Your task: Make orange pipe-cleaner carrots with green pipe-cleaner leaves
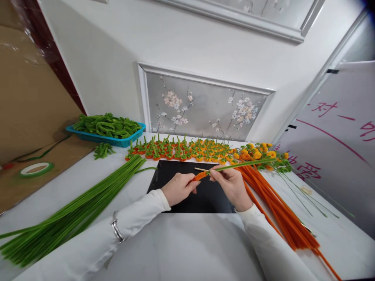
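Note:
Above a black mat, my left hand pinches a carrot-shaped coil of orange pipe cleaner. My right hand is closed on a long green pipe cleaner at the coil's right end. The green stem points away to the right. Between my hands a thin pale stick shows; whether it touches the coil I cannot tell. Behind the mat stand rows of small finished pieces, orange-red ones with green tops and yellow ones.
Green pipe cleaners lie bundled at the left, orange ones at the right. A blue basket holds bent green pieces. Yellow flowers with stems lie back right. Green tape sits on cardboard at the left.

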`<state>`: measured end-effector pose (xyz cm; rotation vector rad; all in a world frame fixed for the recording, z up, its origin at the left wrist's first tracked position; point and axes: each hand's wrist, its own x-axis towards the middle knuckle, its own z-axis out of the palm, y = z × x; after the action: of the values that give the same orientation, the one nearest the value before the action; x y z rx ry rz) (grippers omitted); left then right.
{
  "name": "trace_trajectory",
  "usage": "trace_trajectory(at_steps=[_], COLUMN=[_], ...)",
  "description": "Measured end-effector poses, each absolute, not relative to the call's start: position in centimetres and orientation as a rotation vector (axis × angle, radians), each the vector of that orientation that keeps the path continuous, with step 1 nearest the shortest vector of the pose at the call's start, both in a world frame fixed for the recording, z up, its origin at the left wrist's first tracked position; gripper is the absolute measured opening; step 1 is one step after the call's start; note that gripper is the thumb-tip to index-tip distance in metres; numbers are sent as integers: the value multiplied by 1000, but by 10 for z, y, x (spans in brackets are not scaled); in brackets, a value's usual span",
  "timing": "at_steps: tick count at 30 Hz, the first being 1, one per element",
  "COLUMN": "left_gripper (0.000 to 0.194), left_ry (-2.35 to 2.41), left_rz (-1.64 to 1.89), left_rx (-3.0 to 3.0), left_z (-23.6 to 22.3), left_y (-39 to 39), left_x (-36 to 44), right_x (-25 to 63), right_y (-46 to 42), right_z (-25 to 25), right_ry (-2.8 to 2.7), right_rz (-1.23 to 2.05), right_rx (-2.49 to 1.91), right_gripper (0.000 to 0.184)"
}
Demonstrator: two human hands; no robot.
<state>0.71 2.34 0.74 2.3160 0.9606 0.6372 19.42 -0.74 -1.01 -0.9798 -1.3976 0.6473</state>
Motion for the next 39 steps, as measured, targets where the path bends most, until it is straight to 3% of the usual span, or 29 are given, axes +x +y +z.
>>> trace_trajectory(at_steps=[9, 12, 17, 29, 39], left_gripper=[34, 21, 26, 27, 29], left_ry=[934, 907, 842, 851, 785], left_rz=[673, 672, 639, 621, 496], left_rx=[2343, 2203, 1927, 2151, 1528], left_z=[5, 2, -2, 1, 10], left_y=[21, 22, 25, 23, 26], left_x=[7, 8, 10, 10, 10], right_x=[193, 194, 196, 201, 198], right_y=[-7, -6, -6, 0, -3], right_z=[-8, -9, -8, -12, -10], right_ry=[-1378, -1355, -1330, -1369, -1284], right_rz=[652, 667, 693, 718, 859], right_rx=[-984, -978, -991, -1100, -1004], right_gripper=[19, 19, 21, 30, 24])
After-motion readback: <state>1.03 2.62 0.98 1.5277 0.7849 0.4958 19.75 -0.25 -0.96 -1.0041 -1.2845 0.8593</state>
